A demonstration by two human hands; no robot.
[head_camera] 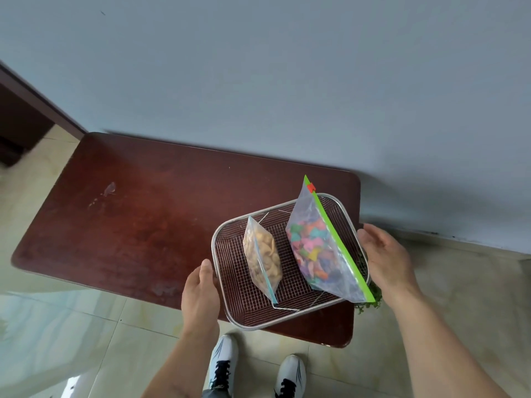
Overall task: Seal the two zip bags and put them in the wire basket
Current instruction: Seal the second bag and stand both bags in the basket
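The wire basket (230,297) sits on the right end of a dark red table (129,219). Two zip bags stand in it. The smaller bag (263,258) holds tan snacks and has a blue zip strip. To its right, the larger bag (313,251) holds colourful pieces and has a green zip strip with a red slider at its top end. My left hand (199,291) grips the basket's left rim, thumb on top. My right hand (385,257) is at the right rim, palm turned inward and fingers apart.
A pale wall runs right behind the table. Something green and leafy (370,301) shows under the basket's right corner, at the table's edge. My two white shoes (224,360) stand on the tiled floor in front of the table. A dark doorway lies at the far left.
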